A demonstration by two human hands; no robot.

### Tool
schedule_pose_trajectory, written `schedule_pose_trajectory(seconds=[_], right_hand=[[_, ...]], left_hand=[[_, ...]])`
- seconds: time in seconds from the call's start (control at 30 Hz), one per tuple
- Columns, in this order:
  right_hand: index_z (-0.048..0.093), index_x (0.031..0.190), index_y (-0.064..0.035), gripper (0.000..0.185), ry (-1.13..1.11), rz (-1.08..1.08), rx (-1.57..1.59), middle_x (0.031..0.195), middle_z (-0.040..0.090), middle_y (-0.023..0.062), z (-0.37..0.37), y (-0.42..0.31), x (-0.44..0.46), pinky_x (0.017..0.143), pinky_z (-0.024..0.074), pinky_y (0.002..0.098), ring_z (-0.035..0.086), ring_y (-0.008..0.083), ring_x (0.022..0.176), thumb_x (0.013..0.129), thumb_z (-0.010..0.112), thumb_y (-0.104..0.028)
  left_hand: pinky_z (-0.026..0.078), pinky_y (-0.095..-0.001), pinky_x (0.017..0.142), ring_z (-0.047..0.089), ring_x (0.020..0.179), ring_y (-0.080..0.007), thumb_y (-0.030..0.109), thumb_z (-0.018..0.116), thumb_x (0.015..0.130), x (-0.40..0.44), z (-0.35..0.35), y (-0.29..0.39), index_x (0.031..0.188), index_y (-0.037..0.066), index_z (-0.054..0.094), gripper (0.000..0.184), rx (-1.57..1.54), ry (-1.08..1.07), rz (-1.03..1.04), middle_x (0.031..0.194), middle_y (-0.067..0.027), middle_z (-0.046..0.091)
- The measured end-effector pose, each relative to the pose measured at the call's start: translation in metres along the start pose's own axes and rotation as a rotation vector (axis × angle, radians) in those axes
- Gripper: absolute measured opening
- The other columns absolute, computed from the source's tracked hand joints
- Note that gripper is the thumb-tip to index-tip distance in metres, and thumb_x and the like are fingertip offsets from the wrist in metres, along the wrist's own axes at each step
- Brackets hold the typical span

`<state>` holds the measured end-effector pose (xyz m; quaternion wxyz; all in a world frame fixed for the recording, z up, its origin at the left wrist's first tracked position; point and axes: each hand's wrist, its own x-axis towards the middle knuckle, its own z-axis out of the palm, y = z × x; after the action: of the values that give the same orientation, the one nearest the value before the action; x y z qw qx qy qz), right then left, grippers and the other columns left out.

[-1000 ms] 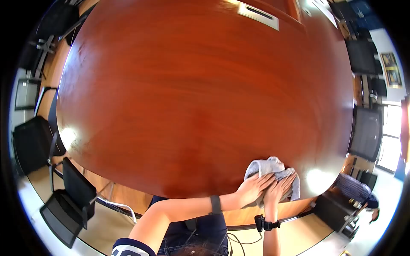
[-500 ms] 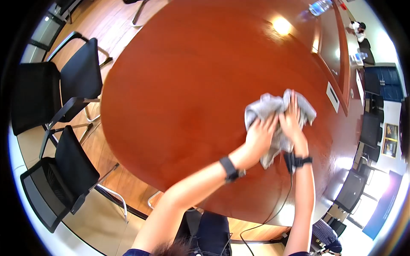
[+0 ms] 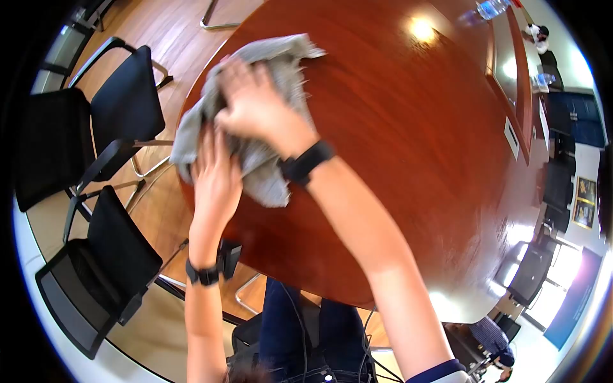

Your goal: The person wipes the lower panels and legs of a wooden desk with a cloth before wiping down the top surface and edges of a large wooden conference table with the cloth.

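Observation:
A grey cloth (image 3: 269, 182) lies bunched across the left edge of the glossy red-brown table (image 3: 383, 127). On its lower left part rests my left hand (image 3: 216, 175), palm down with its fingers stretched out. My right hand (image 3: 252, 105) presses on the upper part of the cloth, fingers spread and slightly blurred. Both hands are flat on the fabric rather than wrapped round it. Each wrist wears a black band.
Black chairs (image 3: 128, 99) (image 3: 121, 239) stand close to the table's left edge. Water bottles (image 3: 491, 9) (image 3: 543, 80) are at the upper right, near a raised wooden frame. One person (image 3: 539, 38) is at the far upper right, another (image 3: 491, 335) at the lower right. Cables hang near my legs.
Both hands and the cloth have moved from the table's right part to its left edge. My right hand is now farther up the cloth than my left.

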<state>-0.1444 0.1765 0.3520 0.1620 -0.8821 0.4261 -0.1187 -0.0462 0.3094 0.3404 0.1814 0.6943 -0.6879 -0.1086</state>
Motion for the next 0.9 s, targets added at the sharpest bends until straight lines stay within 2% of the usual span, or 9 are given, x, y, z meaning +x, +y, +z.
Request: schedule_pose_trajectory(seconds=[0.17, 0.23, 0.4, 0.53, 0.7, 0.73, 0.8, 0.83, 0.9], right_hand=[[0.043, 0.133, -0.0050, 0.066, 0.056, -0.165, -0.025, 0.148, 0.024, 0.0106, 0.033, -0.052, -0.074, 0.112, 0.0090, 0.0446, 0.017, 0.0204, 0.138, 0.074, 0.046, -0.035], [0.046, 0.128, -0.0001, 0.064, 0.129, -0.212, 0.133, 0.144, 0.031, 0.0127, 0.033, -0.055, -0.108, 0.111, 0.0138, 0.0447, 0.024, 0.0224, 0.135, 0.070, 0.050, -0.026], [0.048, 0.126, -0.0018, 0.061, 0.137, -0.219, 0.250, 0.145, 0.030, 0.0105, 0.028, -0.033, -0.194, 0.112, 0.0146, 0.0426, 0.023, 0.0214, 0.136, 0.069, 0.055, -0.021], [0.046, 0.128, -0.0017, 0.065, 0.078, -0.126, 0.254, 0.146, 0.027, 0.0109, 0.012, -0.009, -0.268, 0.112, 0.0123, 0.0417, 0.020, 0.0204, 0.137, 0.069, 0.059, -0.024], [0.045, 0.129, -0.0032, 0.063, 0.252, 0.015, 0.242, 0.145, 0.029, 0.0086, -0.003, 0.011, -0.404, 0.113, 0.0122, 0.0394, 0.022, 0.0193, 0.136, 0.071, 0.060, -0.024], [0.045, 0.130, -0.0033, 0.064, 0.238, 0.047, 0.248, 0.146, 0.029, 0.0085, 0.011, -0.007, -0.354, 0.113, 0.0120, 0.0392, 0.021, 0.0193, 0.136, 0.071, 0.061, -0.024], [0.044, 0.130, -0.0031, 0.069, 0.229, 0.092, 0.265, 0.146, 0.027, 0.0082, -0.001, 0.000, -0.397, 0.113, 0.0113, 0.0390, 0.021, 0.0186, 0.137, 0.069, 0.064, -0.026], [0.044, 0.130, -0.0022, 0.069, 0.188, 0.130, 0.259, 0.147, 0.026, 0.0084, -0.010, 0.000, -0.406, 0.113, 0.0107, 0.0384, 0.020, 0.0184, 0.137, 0.069, 0.065, -0.027], [0.036, 0.135, -0.0018, 0.076, 0.199, 0.233, 0.285, 0.144, 0.031, 0.0107, -0.019, -0.001, -0.448, 0.112, 0.0174, 0.0403, 0.025, 0.0216, 0.135, 0.069, 0.066, -0.024]], left_hand=[[0.018, -0.0490, 0.107, 0.016, 0.134, -0.0419, 0.022, 0.038, 0.093, -0.098, -0.007, 0.018, 0.140, -0.003, 0.016, 0.057, 0.141, -0.066, -0.101, 0.145, -0.0266, 0.015], [0.016, -0.0504, 0.107, 0.014, 0.133, -0.0435, 0.022, 0.038, 0.092, -0.128, -0.002, 0.032, 0.140, -0.003, 0.015, 0.059, 0.158, -0.126, -0.133, 0.145, -0.0275, 0.012], [0.013, -0.0534, 0.107, 0.009, 0.132, -0.0487, 0.024, 0.043, 0.089, -0.180, 0.008, 0.093, 0.138, -0.008, 0.011, 0.067, 0.201, -0.295, -0.036, 0.143, -0.0335, 0.005], [0.013, -0.0571, 0.105, 0.007, 0.131, -0.0513, 0.029, 0.045, 0.089, -0.216, 0.025, 0.131, 0.138, -0.011, 0.008, 0.073, 0.231, -0.455, 0.042, 0.142, -0.0365, 0.003], [0.013, -0.0606, 0.103, 0.006, 0.129, -0.0561, 0.030, 0.045, 0.088, -0.288, 0.055, 0.203, 0.134, -0.016, 0.008, 0.075, 0.285, -0.487, 0.266, 0.138, -0.0416, 0.002], [0.012, -0.0619, 0.103, 0.005, 0.129, -0.0571, 0.031, 0.046, 0.087, -0.255, 0.043, 0.151, 0.134, -0.017, 0.009, 0.076, 0.247, -0.509, 0.304, 0.138, -0.0426, 0.002], [0.009, -0.0647, 0.101, 0.002, 0.128, -0.0587, 0.033, 0.050, 0.085, -0.277, 0.052, 0.174, 0.132, -0.019, 0.009, 0.082, 0.232, -0.585, 0.339, 0.136, -0.0451, 0.001], [0.008, -0.0601, 0.105, 0.002, 0.129, -0.0562, 0.028, 0.051, 0.086, -0.279, 0.050, 0.179, 0.135, -0.015, 0.001, 0.082, 0.216, -0.632, 0.345, 0.140, -0.0393, -0.001], [0.008, -0.0614, 0.103, 0.000, 0.127, -0.0593, 0.025, 0.059, 0.080, -0.298, 0.063, 0.195, 0.136, -0.014, -0.001, 0.090, 0.068, -0.670, 0.408, 0.137, -0.0430, 0.000]])
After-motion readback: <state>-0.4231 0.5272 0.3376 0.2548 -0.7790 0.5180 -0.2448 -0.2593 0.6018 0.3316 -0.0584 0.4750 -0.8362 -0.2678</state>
